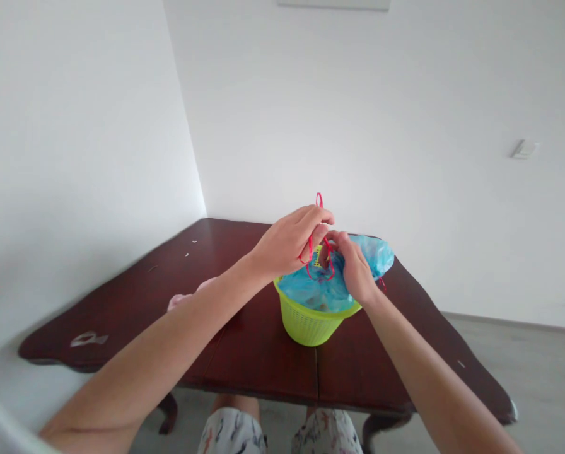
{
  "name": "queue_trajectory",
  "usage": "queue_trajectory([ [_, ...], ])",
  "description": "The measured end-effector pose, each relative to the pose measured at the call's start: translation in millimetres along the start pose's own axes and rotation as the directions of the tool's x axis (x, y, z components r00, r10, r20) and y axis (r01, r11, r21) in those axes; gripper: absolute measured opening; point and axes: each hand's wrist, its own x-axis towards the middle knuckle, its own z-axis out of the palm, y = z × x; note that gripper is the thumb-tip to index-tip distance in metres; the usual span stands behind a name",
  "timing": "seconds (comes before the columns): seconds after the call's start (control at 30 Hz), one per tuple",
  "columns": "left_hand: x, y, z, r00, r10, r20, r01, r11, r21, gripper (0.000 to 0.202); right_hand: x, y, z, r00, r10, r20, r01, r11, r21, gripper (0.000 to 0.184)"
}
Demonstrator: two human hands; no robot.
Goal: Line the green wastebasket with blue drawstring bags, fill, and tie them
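A yellow-green plastic basket [311, 325] stands on the table, lined with a translucent blue plastic bag [306, 291] that spreads over its rim. Above the basket, my left hand [296, 238] is closed on the bag's red drawstring [331, 268]; a small loop of it sticks up past the fingers. My right hand [355, 268] is just to the right, over the bag, with curled fingers pinching the same drawstring. The two hands' fingertips almost meet. Part of the bag bulges out beyond the right hand. The fingers partly hide the string.
The dark brown wooden table [263, 362] has a wavy edge and stands close to the white walls. Behind my left forearm lies a pale pink item [178, 301], mostly hidden. A small clear-and-white scrap [88, 339] lies at the left. Small white bits are scattered about.
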Motion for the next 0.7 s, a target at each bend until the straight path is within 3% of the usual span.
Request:
queue_trajectory([
  [0.1, -6, -6, 12.1, 0.998, 0.065, 0.009, -0.063, 0.993, -0.1, 0.045, 8, 6, 7, 0.998, 0.048, 0.038, -0.052, 0.992, 0.115, 0.062],
  [0.23, -14, -11, 22.3, 0.971, 0.211, 0.115, -0.203, 0.976, -0.078, 0.054, 13, 12, 11, 0.994, 0.105, -0.037, -0.089, 0.951, 0.296, 0.056],
  [0.3, -23, -8, 26.0, 0.962, 0.252, 0.105, -0.242, 0.965, -0.097, 0.055, 18, 17, 5, 0.985, 0.139, -0.099, -0.101, 0.944, 0.313, 0.055],
  [0.4, -47, 3, 32.8, 0.957, 0.28, 0.069, -0.255, 0.933, -0.255, 0.052, 29, 32, -16, 0.959, 0.208, -0.191, -0.157, 0.955, 0.252, 0.062],
  [0.47, -66, 13, 37.1, 0.968, 0.239, 0.081, -0.204, 0.93, -0.307, 0.048, 35, 46, -30, 0.939, 0.249, -0.237, -0.209, 0.961, 0.181, 0.068],
  [0.57, -86, 28, 40.1, 0.985, 0.07, 0.16, -0.023, 0.96, -0.28, 0.052, 37, 67, -40, 0.927, 0.281, -0.248, -0.266, 0.96, 0.091, 0.071],
  [0.7, -90, 40, 37.6, 0.964, -0.177, 0.199, 0.222, 0.947, -0.234, 0.049, 32, 73, -40, 0.923, 0.283, -0.259, -0.28, 0.959, 0.05, 0.069],
])
